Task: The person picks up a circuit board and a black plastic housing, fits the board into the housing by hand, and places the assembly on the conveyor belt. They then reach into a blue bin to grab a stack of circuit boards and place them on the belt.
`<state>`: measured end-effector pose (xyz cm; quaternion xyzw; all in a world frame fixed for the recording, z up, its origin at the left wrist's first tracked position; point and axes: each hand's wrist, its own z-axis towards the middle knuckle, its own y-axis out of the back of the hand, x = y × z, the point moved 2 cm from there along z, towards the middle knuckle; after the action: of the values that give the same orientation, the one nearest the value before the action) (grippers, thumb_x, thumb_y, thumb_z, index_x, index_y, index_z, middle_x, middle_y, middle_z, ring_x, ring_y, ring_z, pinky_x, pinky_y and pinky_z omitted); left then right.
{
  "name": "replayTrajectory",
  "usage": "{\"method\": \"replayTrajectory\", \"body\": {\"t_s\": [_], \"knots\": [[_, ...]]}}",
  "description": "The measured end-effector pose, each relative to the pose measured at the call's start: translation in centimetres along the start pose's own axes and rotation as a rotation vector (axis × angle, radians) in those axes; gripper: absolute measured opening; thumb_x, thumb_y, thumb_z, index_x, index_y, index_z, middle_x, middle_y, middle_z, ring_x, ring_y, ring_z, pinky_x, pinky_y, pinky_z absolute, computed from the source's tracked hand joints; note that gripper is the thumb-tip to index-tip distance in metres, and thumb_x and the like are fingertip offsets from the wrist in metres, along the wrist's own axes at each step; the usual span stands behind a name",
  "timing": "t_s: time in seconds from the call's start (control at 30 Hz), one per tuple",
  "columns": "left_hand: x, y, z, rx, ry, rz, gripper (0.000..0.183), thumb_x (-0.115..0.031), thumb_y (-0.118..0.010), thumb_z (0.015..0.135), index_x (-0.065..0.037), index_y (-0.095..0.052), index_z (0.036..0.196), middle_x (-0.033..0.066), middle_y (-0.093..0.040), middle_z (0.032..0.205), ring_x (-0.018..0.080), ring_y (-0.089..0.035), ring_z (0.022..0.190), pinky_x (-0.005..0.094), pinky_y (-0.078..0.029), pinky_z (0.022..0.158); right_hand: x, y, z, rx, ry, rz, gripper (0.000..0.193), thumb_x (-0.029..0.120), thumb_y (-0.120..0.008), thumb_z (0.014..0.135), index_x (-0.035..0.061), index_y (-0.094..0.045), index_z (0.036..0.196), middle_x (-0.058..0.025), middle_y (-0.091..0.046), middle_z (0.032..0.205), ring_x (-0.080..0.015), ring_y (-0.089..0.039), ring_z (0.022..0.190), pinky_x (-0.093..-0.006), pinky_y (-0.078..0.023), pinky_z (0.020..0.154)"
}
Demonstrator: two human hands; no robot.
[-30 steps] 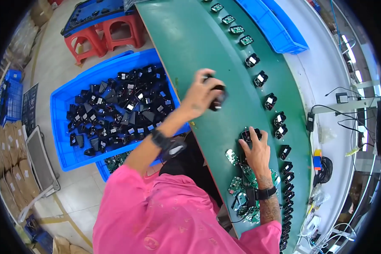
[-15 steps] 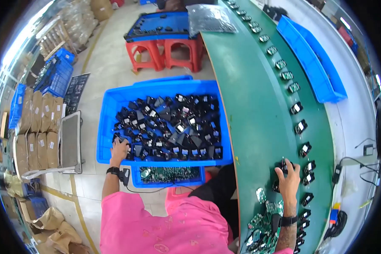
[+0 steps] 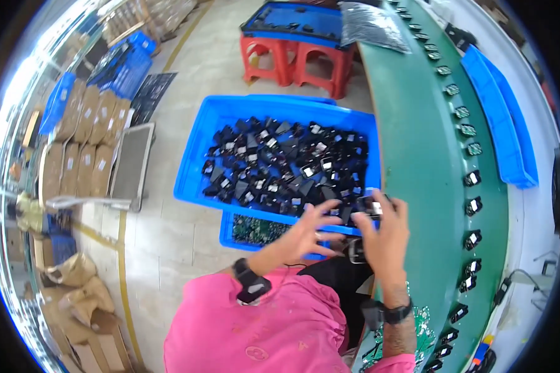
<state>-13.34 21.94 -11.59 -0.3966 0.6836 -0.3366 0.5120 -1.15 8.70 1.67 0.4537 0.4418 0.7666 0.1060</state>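
Over the near right corner of a large blue bin [image 3: 190, 168], my right hand [image 3: 386, 239] grips a small black plastic housing [image 3: 373, 207] with a pale label between thumb and fingers. My left hand [image 3: 308, 233] is just to its left, fingers spread apart and nothing in them. A dark piece with a pale rim [image 3: 356, 252] shows below and between my hands; I cannot tell whether either touches it. Many similar black housings [image 3: 280, 161] lie heaped in the bin.
A smaller blue bin of green circuit boards [image 3: 255, 230] sits below the large one. On the right, a green workbench [image 3: 426, 186] carries a row of boards and black housings [image 3: 473, 206], loose boards [image 3: 423, 336] and a long blue tray [image 3: 501, 118]. Red stools [image 3: 336, 65] stand ahead.
My left hand has left the bin's left side and moved right, opening. My right hand has come from the bench to the bin with a black housing. The view has shifted.
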Motion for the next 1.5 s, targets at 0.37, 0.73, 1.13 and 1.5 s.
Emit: {"method": "replayTrajectory", "body": {"t_s": [0.37,0.73,1.13,1.5], "knots": [[0.3,3.2,-3.7,-0.309,0.08,-0.072,0.041,-0.035,-0.061,0.099,-0.017,-0.051,0.135,0.005,-0.059,0.125,0.0228,-0.06,0.116,0.0421,-0.055,0.088,2.1,-8.5,-5.2,0.438,0.25,0.078,0.082,0.032,-0.08,0.078,-0.0003,-0.042,0.144,-0.0184,-0.051,0.136,-0.038,-0.046,0.127,-0.0482,-0.038,0.105],[-28.8,28.8,3.2,-1.276,-0.548,1.872,0.051,-0.032,-0.072,0.083,0.0,-0.058,0.12,0.026,-0.062,0.118,0.0422,-0.053,0.117,0.0511,-0.038,0.104,-2.4,2.6,-12.7,0.187,-0.284,0.077,0.053,0.01,-0.074,0.081,-0.0007,-0.056,0.13,-0.0208,-0.062,0.122,-0.0384,-0.061,0.111,-0.0414,-0.048,0.097],[-29.1,26.8,5.2,-1.256,-0.056,2.243,0.062,-0.044,-0.056,0.098,0.005,-0.047,0.136,0.0308,-0.05,0.136,0.0509,-0.045,0.127,0.0518,-0.039,0.107,-4.7,7.4,-16.4,-0.141,-0.512,-0.018,0.041,0.015,-0.072,0.086,0.0023,-0.06,0.124,-0.0176,-0.066,0.115,-0.0358,-0.062,0.107,-0.0418,-0.05,0.094],[-6.5,-15.1,22.6,0.374,-0.807,1.916,0.075,-0.034,-0.078,0.08,-0.002,-0.045,0.14,0.0262,-0.042,0.143,0.0408,-0.044,0.131,0.0469,-0.036,0.11,-7.2,3.6,-17.8,0.06,-0.463,-0.526,0.068,0.046,-0.072,0.081,0.0178,-0.053,0.139,-0.0117,-0.035,0.154,-0.0384,-0.02,0.149,-0.0778,-0.01,0.108]]}}
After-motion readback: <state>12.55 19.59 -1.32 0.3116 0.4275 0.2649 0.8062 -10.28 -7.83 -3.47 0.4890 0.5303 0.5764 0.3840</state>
